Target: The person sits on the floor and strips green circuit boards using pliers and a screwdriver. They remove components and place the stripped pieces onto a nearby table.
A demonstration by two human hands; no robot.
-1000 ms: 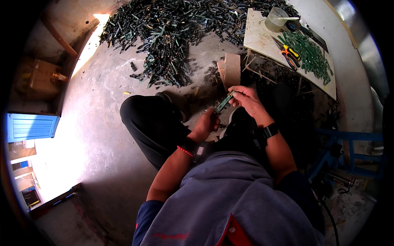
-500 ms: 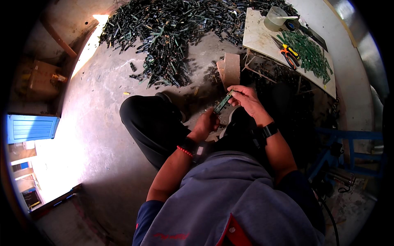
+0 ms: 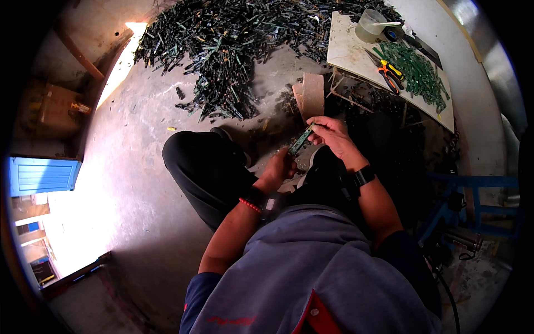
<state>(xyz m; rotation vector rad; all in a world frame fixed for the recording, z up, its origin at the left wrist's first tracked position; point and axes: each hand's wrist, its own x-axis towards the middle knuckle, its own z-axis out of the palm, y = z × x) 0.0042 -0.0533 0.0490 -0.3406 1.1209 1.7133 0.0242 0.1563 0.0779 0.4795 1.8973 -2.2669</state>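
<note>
My left hand (image 3: 279, 168) grips the lower end of a narrow green strip (image 3: 298, 143), apparently a circuit board with small parts on it. At the strip's upper end, the fingers of my right hand (image 3: 332, 135) are closed on it, thumb and index pinching. Both hands are over my bent legs (image 3: 196, 168), the strip slanting up to the right between them. Just beyond my right hand stands a tan, cardboard-like piece (image 3: 312, 92), with dark scraps on the floor around it. My left fingertips are partly in shadow.
A large heap of dark strips (image 3: 219, 53) covers the back floor. At the back right, a low board (image 3: 347, 47) bears a measuring jug (image 3: 368, 28), orange-handled pliers (image 3: 389, 78), yellow-handled pliers (image 3: 395, 71) and green strips (image 3: 420, 72). A blue metal frame (image 3: 478, 200) stands at the right.
</note>
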